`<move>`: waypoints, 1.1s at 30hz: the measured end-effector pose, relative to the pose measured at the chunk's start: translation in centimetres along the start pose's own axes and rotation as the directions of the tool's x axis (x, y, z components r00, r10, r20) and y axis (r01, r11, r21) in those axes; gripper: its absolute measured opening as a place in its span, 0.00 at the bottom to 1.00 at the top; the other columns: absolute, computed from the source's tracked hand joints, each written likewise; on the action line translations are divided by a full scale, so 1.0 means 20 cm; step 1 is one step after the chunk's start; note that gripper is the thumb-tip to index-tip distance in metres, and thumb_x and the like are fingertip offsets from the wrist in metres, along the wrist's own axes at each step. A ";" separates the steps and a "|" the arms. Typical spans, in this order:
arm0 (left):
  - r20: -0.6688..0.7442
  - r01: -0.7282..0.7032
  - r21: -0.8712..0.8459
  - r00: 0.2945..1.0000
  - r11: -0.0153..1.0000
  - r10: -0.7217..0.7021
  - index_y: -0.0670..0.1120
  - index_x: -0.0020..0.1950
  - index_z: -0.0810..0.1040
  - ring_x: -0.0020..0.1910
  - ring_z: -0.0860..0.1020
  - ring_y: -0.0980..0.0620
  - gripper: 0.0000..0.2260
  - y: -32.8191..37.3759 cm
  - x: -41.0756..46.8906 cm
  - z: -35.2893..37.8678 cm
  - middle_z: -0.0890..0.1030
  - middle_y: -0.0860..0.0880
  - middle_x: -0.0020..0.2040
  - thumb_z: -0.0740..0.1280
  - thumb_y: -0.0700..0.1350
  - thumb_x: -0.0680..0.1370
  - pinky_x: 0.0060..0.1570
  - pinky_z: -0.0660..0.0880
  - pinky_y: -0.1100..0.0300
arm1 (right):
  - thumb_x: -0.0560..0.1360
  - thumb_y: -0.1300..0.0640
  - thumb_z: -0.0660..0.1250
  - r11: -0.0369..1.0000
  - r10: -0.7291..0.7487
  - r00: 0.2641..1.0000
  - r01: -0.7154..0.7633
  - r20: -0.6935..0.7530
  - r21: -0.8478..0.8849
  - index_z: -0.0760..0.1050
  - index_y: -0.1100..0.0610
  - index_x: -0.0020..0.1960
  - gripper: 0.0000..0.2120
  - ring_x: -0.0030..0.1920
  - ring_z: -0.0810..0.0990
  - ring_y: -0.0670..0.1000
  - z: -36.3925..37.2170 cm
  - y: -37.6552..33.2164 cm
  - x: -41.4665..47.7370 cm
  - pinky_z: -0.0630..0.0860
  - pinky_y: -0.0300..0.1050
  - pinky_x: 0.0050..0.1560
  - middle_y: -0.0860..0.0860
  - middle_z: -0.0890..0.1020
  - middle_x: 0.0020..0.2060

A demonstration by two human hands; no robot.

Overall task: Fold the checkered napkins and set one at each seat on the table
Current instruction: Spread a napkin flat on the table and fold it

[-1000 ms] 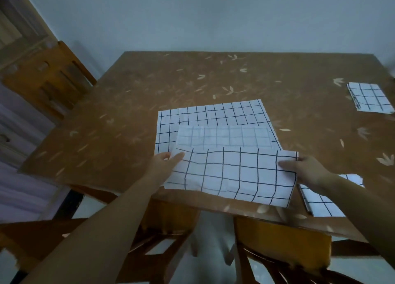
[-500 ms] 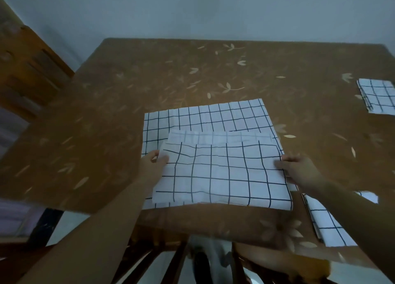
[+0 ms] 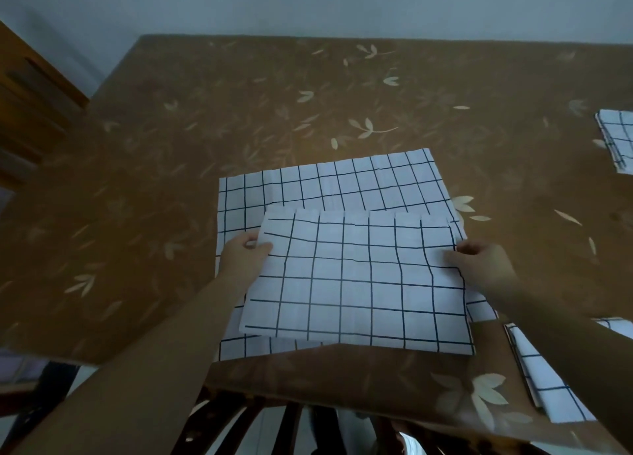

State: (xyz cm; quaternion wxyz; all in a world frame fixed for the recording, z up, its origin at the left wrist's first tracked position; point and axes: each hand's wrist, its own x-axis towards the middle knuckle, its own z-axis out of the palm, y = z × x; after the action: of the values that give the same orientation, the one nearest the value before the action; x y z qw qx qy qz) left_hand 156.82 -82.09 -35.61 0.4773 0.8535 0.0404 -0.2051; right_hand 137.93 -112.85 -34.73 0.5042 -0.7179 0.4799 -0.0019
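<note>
Fingers (image 3: 262, 247) of left hand (image 3: 243, 259) and right hand (image 3: 483, 266) pinch a half-folded napkin (image 3: 356, 283); folded napkins (image 3: 616, 139) lie right of it, a flat napkin (image 3: 325, 187) beneath, unfolded.

A pale blue-grey wall (image 3: 308, 2) spans the top behind a brown leaf-patterned table (image 3: 171, 146), a wooden chair (image 3: 30, 105) at upper left, dark slats (image 3: 274, 427) at bottom centre, dimly lit.

far napkin (image 3: 618, 139): cut off by right frame edge. near napkin (image 3: 544, 386): top hidden under right forearm (image 3: 565, 338). spread napkin (image 3: 342, 184): near half covered by folded napkin (image 3: 356, 283). chair (image 3: 30, 105): blurred, cropped at left.
</note>
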 end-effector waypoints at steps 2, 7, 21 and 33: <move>0.002 -0.013 0.027 1.000 1.000 0.013 0.49 0.53 0.76 0.38 0.75 0.59 0.05 0.01 0.01 0.00 0.76 0.56 0.41 0.67 0.42 0.78 0.34 0.70 0.66 | 0.74 0.60 0.70 1.000 -0.020 1.000 0.020 -0.018 -0.020 0.79 0.61 0.47 0.05 0.34 0.72 0.52 0.01 -0.01 0.00 0.67 0.42 0.32 0.56 0.77 0.37; 0.032 -0.024 0.038 0.999 0.999 0.023 0.47 0.53 0.76 0.40 0.75 0.57 0.05 0.01 0.03 -0.01 0.77 0.53 0.44 0.68 0.43 0.78 0.38 0.72 0.64 | 0.75 0.59 0.69 1.000 -0.007 0.999 0.006 -0.047 -0.017 0.77 0.57 0.51 0.06 0.33 0.73 0.50 0.01 -0.02 0.01 0.68 0.40 0.31 0.53 0.78 0.38; -0.128 -0.094 0.158 0.985 0.983 0.115 0.42 0.58 0.79 0.49 0.77 0.51 0.11 0.02 0.09 0.05 0.80 0.47 0.51 0.69 0.45 0.77 0.49 0.72 0.59 | 0.75 0.59 0.66 0.995 -0.079 0.990 0.072 -0.117 -0.063 0.77 0.59 0.46 0.03 0.29 0.69 0.49 0.04 -0.04 0.05 0.66 0.40 0.29 0.52 0.76 0.33; 0.310 -0.623 0.558 0.769 0.548 0.559 0.55 0.71 0.68 0.71 0.64 0.48 0.20 0.01 -0.20 0.35 0.70 0.51 0.70 0.58 0.55 0.79 0.70 0.61 0.42 | 0.75 0.53 0.64 0.919 -0.347 0.870 0.241 -0.349 -0.314 0.71 0.56 0.65 0.19 0.58 0.73 0.56 0.14 -0.01 0.06 0.72 0.52 0.56 0.57 0.75 0.60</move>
State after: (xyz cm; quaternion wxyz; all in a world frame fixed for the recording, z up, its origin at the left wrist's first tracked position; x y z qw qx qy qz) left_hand 151.11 -87.44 -37.09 0.2037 0.9138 -0.3434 -0.0741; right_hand 140.10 -111.59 -36.57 0.2911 -0.8272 0.4524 -0.1621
